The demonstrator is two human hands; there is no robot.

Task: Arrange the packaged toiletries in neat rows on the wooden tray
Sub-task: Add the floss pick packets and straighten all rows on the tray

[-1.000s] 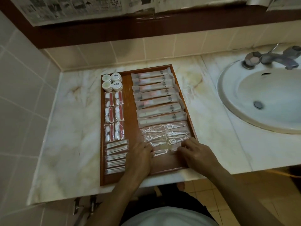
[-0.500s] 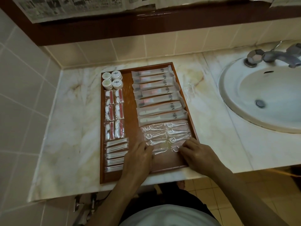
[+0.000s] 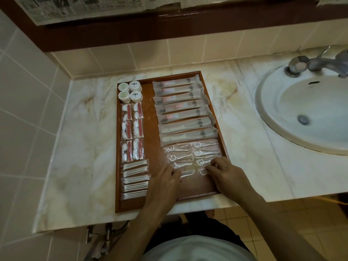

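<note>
Clear-wrapped floss picks (image 3: 192,157) lie in two columns at the near right of the wooden tray (image 3: 150,117), which sits on the marble counter (image 3: 84,147); the left hand (image 3: 165,180) and right hand (image 3: 227,175) rest curled fingertips on the nearest packets, whether pinching I cannot tell; toothbrush packets (image 3: 182,112) are stacked in a neat row behind.
</note>
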